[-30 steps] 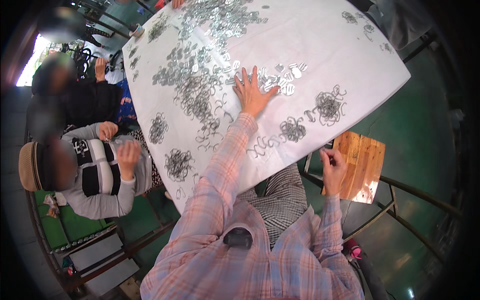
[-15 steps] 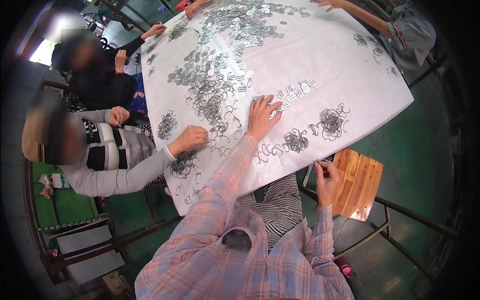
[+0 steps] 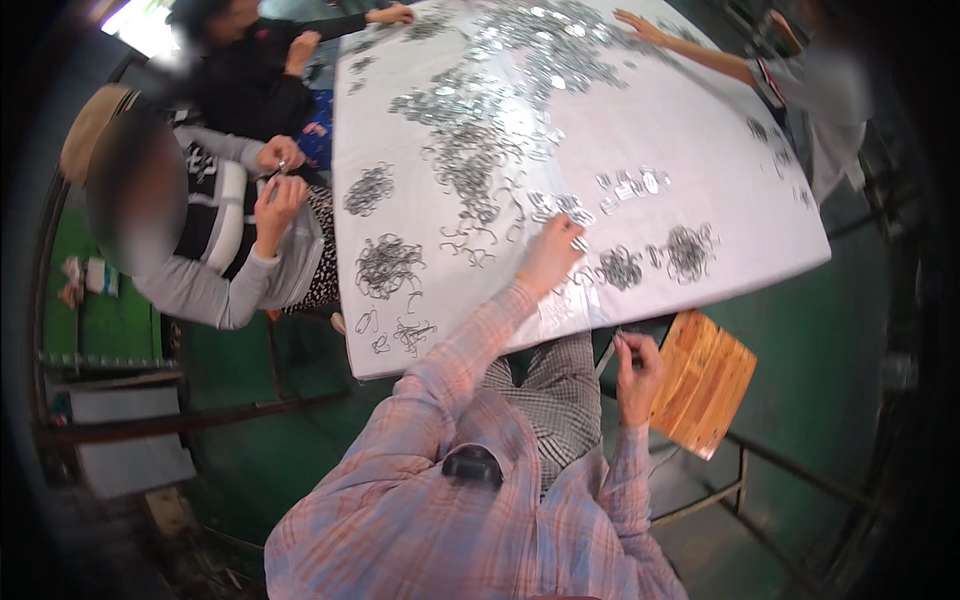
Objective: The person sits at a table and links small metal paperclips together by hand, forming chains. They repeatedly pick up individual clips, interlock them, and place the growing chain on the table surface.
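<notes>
My left hand reaches over the white table, its fingers bent down among small flat oval metal buckles. One pale buckle shows at its fingertips; whether they grip it is hidden. Off the table's near edge, my right hand is closed in a pinch, thumb against fingers. Something thin and dark pokes out at its tips, too small to name. Just right of my left hand lie two tangled heaps of bent wire hooks, a nearer heap and a farther-right heap. Several loose buckles lie beyond them.
A large pile of metal pieces runs to the table's far side. More hook heaps lie at left. A co-worker sits at left with both hands together; other people's arms reach in. A wooden stool stands beside my right hand.
My left hand has gone from flat and spread to bent fingers, with buckles drawn nearer around it. My right hand stays pinched. The left co-worker's hand has left the table. The view has shifted.
</notes>
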### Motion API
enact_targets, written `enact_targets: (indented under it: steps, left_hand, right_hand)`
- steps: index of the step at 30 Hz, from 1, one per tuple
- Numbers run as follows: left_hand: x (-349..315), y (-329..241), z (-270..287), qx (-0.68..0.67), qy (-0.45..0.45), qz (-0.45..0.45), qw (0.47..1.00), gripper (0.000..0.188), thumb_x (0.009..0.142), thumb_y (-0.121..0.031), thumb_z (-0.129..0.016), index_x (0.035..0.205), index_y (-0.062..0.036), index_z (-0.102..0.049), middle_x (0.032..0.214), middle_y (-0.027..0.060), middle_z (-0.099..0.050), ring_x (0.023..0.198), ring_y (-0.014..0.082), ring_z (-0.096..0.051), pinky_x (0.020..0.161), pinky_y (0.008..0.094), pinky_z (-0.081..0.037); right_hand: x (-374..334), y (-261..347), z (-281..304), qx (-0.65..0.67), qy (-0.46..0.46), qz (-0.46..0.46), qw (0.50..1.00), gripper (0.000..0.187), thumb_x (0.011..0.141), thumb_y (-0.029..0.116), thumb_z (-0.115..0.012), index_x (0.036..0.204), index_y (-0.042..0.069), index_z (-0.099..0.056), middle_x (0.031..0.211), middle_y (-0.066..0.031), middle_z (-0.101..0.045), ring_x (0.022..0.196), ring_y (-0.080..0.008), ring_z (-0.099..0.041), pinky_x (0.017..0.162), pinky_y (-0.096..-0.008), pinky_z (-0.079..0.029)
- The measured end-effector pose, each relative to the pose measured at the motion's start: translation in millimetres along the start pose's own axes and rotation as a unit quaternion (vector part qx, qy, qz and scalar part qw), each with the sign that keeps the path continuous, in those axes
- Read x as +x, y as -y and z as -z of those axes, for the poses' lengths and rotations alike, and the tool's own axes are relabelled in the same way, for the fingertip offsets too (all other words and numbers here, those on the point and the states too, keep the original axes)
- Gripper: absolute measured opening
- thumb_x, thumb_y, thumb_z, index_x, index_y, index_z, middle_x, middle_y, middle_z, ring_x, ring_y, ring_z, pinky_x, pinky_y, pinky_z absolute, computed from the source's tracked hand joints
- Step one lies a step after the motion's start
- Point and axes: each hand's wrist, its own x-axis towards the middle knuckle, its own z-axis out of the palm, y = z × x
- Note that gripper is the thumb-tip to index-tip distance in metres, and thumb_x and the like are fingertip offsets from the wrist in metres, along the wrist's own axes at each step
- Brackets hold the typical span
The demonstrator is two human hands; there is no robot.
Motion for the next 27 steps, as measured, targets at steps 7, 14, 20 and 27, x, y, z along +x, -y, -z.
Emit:
enact_targets:
  steps: [7, 14, 20, 27]
  left_hand:
    - [21, 9, -15, 0.009, 0.018, 0.035, 0.999, 0.020, 0.081, -0.007, -0.067, 0.100, -0.0009, -0.064, 0.112, 0.0155, -0.051, 0.104, 0.0339, -0.058, 0.085, 0.0447, -0.052]
    - [39, 19, -16, 0.041, -0.001, 0.020, 0.999, 0.013, 0.079, 0.001, -0.060, 0.092, 0.0002, -0.064, 0.109, 0.0183, -0.056, 0.103, 0.0357, -0.061, 0.088, 0.0445, -0.053]
    - [54, 29, -13, 0.008, 0.065, 0.087, 0.994, 0.033, 0.073, -0.007, -0.075, 0.103, -0.0064, -0.062, 0.112, 0.0144, -0.056, 0.110, 0.0336, -0.057, 0.092, 0.0422, -0.049]
    - [51, 35, -16, -0.033, 0.055, 0.100, 0.993, 0.037, 0.070, -0.010, -0.079, 0.103, -0.0077, -0.063, 0.111, 0.0130, -0.058, 0.108, 0.0322, -0.058, 0.092, 0.0407, -0.049]
  right_hand:
    - [-41, 5, -2, -0.016, 0.048, 0.011, 0.999, 0.008, 0.087, 0.003, -0.069, 0.089, -0.004, -0.067, 0.075, -0.0047, -0.065, 0.070, -0.0117, -0.058, 0.065, -0.0260, -0.047]
    - [-75, 15, 1, 0.053, 0.065, -0.070, 0.994, 0.008, 0.089, 0.002, -0.068, 0.090, -0.006, -0.069, 0.076, -0.0060, -0.067, 0.068, -0.0105, -0.062, 0.065, -0.0237, -0.050]
    - [-89, 2, 6, 0.042, 0.056, -0.042, 0.997, 0.007, 0.087, 0.002, -0.070, 0.088, -0.004, -0.068, 0.078, -0.0052, -0.068, 0.069, -0.0097, -0.062, 0.064, -0.0231, -0.050]
    - [-94, -14, -2, 0.045, 0.085, -0.081, 0.992, 0.006, 0.084, 0.001, -0.072, 0.087, -0.004, -0.069, 0.076, -0.0070, -0.068, 0.068, -0.0111, -0.062, 0.064, -0.0245, -0.049]
